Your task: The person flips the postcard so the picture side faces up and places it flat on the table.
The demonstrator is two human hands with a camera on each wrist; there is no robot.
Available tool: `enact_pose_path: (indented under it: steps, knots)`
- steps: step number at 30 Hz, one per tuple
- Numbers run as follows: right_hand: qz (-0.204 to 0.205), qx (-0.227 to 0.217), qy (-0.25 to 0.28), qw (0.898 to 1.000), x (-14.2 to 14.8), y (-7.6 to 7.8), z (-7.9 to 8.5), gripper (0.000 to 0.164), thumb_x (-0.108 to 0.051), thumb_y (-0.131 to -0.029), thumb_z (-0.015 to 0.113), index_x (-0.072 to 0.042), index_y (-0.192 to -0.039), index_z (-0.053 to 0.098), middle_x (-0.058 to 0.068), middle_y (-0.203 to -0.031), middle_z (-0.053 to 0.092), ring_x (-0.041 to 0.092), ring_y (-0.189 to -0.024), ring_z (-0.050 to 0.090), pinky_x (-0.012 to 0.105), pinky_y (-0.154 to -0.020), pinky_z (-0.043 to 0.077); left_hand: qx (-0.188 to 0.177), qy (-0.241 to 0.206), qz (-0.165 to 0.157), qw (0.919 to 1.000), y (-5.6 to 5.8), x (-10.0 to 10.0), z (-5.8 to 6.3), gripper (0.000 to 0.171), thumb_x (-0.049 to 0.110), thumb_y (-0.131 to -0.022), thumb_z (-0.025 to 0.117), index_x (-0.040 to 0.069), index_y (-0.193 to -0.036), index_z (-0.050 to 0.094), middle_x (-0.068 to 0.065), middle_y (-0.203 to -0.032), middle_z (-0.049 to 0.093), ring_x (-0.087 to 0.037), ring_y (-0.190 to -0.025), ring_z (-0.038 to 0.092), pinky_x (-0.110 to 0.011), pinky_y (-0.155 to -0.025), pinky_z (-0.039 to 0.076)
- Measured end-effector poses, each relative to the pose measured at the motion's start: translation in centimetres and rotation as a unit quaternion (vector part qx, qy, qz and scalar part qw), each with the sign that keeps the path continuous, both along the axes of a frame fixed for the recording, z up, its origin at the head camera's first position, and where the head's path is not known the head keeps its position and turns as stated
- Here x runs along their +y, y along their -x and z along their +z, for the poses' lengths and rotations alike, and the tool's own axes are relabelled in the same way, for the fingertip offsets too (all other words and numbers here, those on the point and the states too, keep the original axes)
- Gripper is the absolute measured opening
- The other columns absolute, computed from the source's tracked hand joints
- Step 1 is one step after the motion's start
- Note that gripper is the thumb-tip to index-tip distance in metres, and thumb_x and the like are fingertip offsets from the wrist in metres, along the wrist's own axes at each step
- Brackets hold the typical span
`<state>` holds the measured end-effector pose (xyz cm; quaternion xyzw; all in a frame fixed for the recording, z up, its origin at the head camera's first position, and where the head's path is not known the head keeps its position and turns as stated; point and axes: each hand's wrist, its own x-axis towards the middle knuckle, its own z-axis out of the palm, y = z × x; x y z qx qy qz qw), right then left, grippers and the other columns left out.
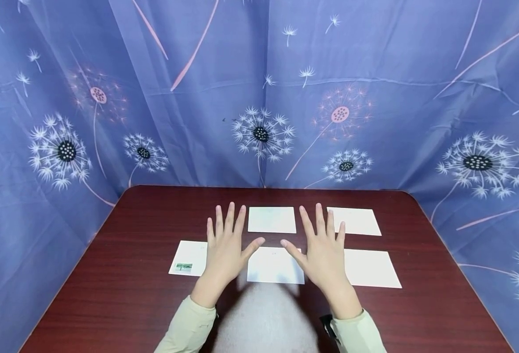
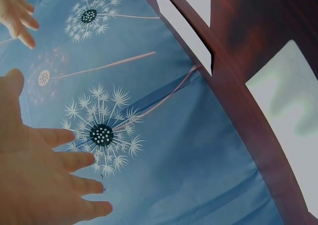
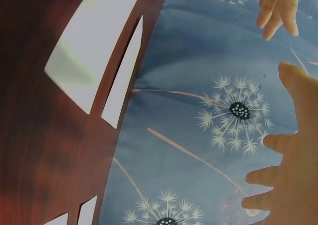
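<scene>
Both hands are held out over the table with fingers spread, and neither holds anything. My left hand (image 1: 225, 252) hovers between a white card with a small green picture (image 1: 183, 257) in its lower left corner and the white card at front centre (image 1: 275, 265). Part of the picture card is hidden behind that hand. My right hand (image 1: 325, 257) is over the gap between the front centre card and a white card at front right (image 1: 369, 268), covering the edges of both. Farther back lie a white card at back centre (image 1: 271, 219) and one at back right (image 1: 356, 221).
A dark red-brown wooden table (image 1: 122, 294) with rounded far corners carries the cards. Behind it and at both sides hangs a blue curtain (image 1: 197, 127) printed with dandelions. Light glares off the tabletop between the forearms.
</scene>
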<state>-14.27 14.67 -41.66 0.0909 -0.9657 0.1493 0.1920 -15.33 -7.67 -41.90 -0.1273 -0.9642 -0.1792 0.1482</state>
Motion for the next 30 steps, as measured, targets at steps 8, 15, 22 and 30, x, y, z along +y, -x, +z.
enact_pose_path:
  steps: [8, 15, 22, 30]
  knots:
    - [0.041, 0.002, 0.034, 0.999, -1.2, 0.2, 0.9, 0.083, -0.061, -0.087, 0.055, -0.023, -0.154, 0.023, 0.019, -0.157, 0.020, 0.044, -0.143, 0.014, 0.066, -0.110, 0.007, 0.038, -0.027, -0.019, 0.9987, 0.0, -0.4, 0.3, 0.082, 0.065, -0.093, 0.041, 0.013, -0.154, 0.024, -0.014, -0.159, 0.018, -0.033, -0.146, -0.003, -0.057, -0.115, 0.000]
    - [0.072, 0.010, 0.066, 0.995, -2.3, 0.3, 1.2, 0.077, -0.054, -0.091, 0.055, -0.021, -0.154, 0.024, 0.018, -0.156, 0.024, 0.040, -0.143, 0.018, 0.062, -0.112, 0.010, 0.070, -0.069, -0.049, 0.9939, -0.2, -1.2, 1.0, 0.073, 0.058, -0.096, 0.043, 0.009, -0.149, 0.033, -0.019, -0.152, 0.030, -0.036, -0.145, 0.014, -0.057, -0.114, 0.007]
    - [0.117, 0.015, 0.105, 0.987, -3.6, 0.4, 1.5, 0.071, -0.044, -0.094, 0.056, -0.020, -0.153, 0.026, 0.017, -0.153, 0.032, 0.035, -0.142, 0.025, 0.058, -0.113, 0.015, 0.083, -0.122, -0.067, 0.9868, 0.1, -2.1, 1.6, 0.062, 0.039, -0.096, 0.056, 0.004, -0.145, 0.040, -0.018, -0.148, 0.037, -0.033, -0.143, 0.022, -0.054, -0.115, 0.014]
    - [0.178, -0.038, 0.174, 0.968, -5.7, 0.7, 1.7, 0.066, -0.040, -0.097, 0.053, -0.011, -0.152, 0.029, 0.012, -0.153, 0.032, 0.030, -0.141, 0.029, 0.053, -0.113, 0.022, 0.041, -0.180, -0.063, 0.9809, 0.3, -3.3, 2.1, 0.054, 0.032, -0.099, 0.052, 0.003, -0.143, 0.041, -0.017, -0.148, 0.038, -0.032, -0.142, 0.025, -0.056, -0.111, 0.023]
